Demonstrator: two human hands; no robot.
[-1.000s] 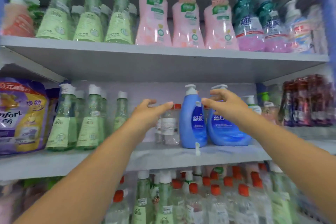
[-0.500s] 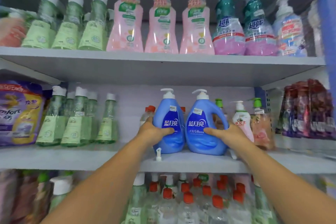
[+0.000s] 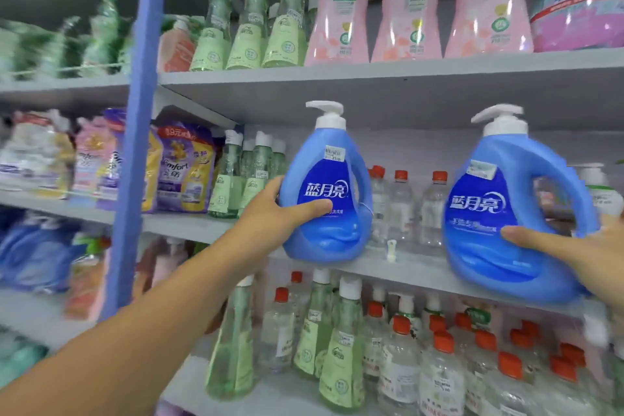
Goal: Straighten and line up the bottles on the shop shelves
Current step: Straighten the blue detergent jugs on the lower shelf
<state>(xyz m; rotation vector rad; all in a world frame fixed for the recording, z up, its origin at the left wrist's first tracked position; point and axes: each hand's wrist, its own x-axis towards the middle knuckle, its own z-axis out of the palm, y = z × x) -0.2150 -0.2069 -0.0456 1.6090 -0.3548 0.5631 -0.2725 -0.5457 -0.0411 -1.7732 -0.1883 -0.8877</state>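
Across the whole view run grey shop shelves [image 3: 388, 91], with a blue upright post [image 3: 138, 132] at the left. On the top shelf stand pink bottles [image 3: 407, 7] and, left of them, green bottles [image 3: 248, 24]. At the middle shelf's front edge, the right hand [image 3: 574, 246] grips the larger-looking blue detergent jug [image 3: 513, 213], thumb across its label; this jug appears held out in front of the shelf edge (motion blur makes that uncertain). Further left, the left hand [image 3: 273, 216] clasps a second blue detergent jug [image 3: 326, 199] low on its side, its base at the shelf lip. Between and behind the jugs stand clear bottles with red caps [image 3: 400, 203]. Softener pouches [image 3: 184, 169] sit at far left.
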